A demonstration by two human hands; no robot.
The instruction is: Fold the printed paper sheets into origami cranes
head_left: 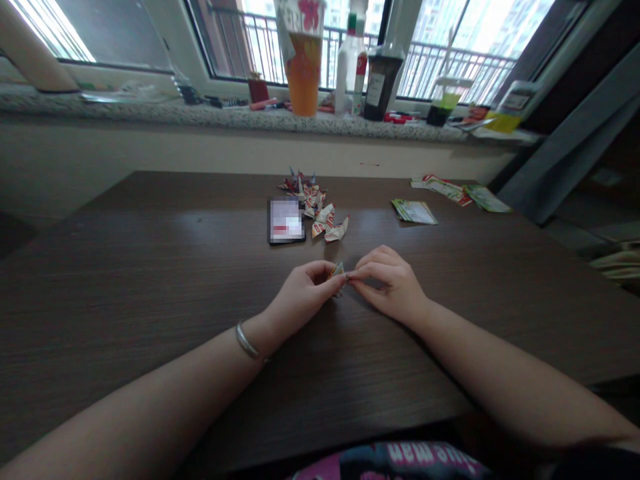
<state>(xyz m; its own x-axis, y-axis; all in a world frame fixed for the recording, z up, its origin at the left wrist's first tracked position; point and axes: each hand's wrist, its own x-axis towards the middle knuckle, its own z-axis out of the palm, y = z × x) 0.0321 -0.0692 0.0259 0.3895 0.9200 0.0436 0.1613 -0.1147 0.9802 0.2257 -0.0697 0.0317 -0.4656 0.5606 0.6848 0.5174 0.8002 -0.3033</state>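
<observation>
Between my hands, just above the dark wooden table, is a small folded piece of printed paper. My left hand is closed on it, thumb and fingers pinching its body and hiding much of it. The fingertips of my right hand are pinched together at the paper's right tip. Beyond my hands lie several folded paper pieces with red and white print, in a loose row running back to a darker spiky cluster.
Left of the folded pieces lies a phone-like device with a blurred screen. A stack of printed paper slips and more strips lie at the far right. Bottles and a tall orange drink cup stand on the stone windowsill.
</observation>
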